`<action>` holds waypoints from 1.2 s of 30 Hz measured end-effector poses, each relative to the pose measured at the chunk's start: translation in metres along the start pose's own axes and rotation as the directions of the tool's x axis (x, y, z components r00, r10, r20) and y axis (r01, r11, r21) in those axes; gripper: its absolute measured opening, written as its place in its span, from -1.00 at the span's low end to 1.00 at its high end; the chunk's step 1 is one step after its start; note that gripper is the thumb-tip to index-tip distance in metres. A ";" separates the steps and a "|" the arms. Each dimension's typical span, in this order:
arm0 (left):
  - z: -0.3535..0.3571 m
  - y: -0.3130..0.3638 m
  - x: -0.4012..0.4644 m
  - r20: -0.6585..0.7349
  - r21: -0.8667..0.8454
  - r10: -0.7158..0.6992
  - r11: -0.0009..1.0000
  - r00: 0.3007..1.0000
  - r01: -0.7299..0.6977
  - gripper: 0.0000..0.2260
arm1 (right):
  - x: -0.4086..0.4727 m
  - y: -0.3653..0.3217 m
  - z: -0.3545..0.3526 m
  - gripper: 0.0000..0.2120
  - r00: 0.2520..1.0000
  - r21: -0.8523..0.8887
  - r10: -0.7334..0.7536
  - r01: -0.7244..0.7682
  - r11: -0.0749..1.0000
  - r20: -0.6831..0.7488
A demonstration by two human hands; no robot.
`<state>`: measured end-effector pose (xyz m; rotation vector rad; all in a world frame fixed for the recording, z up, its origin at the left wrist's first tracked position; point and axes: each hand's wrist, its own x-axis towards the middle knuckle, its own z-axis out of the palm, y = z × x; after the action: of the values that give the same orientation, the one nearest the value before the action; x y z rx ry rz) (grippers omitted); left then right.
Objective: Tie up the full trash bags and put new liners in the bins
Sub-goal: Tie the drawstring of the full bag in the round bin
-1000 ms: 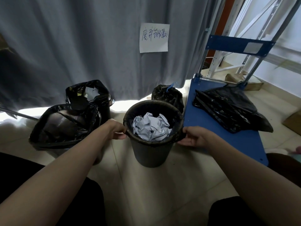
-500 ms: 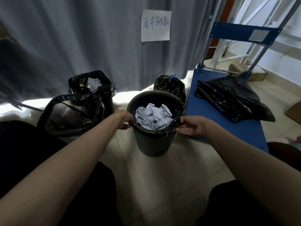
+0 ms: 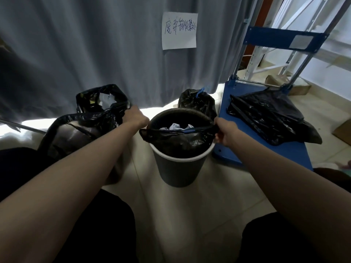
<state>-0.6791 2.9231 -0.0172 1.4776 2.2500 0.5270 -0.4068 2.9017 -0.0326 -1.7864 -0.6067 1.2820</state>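
Black liner (image 3: 180, 138) peeled off bin (image 3: 179, 168) rim at front, vs. 0.5 s ago.
L hand (image 3: 135, 118) and R hand (image 3: 225, 132) each grip the liner edge at opp. sides, fingers curled round the plastic. Front edge now stretched straight between hands, lifted clear of rim; pale rim band exposed, previously covered. Crumpled paper (image 3: 177, 127) inside, now mostly hidden behind raised edge. Bin upright on floor tiles (image 3: 190, 215), btw. lined bins at left (image 3: 85, 128) and blue cart (image 3: 266, 154) at right. Tied bag (image 3: 196, 101) behind bin; spare liners (image 3: 269, 116) on cart deck.
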 end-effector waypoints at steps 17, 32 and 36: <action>0.045 -0.017 0.050 0.267 -0.176 -0.080 0.976 0.960 0.130 -0.67 | 0.019 -0.012 0.058 -0.82 0.765 -0.218 -0.642 0.620 0.754 -0.047; 0.015 0.013 0.016 -0.428 -0.087 0.167 0.971 0.888 -0.224 -0.86 | 0.003 0.002 0.004 -0.77 0.694 -0.439 -0.657 0.512 0.738 -0.295; 0.018 0.013 0.015 -0.369 0.010 0.250 0.964 0.895 -0.266 -0.86 | 0.009 0.014 -0.015 -0.71 0.784 -0.574 -0.568 0.353 0.739 -0.250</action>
<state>-0.6652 2.9434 -0.0277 1.7938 2.3014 1.0024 -0.3911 2.8960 -0.0468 -2.0461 -1.1365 0.3775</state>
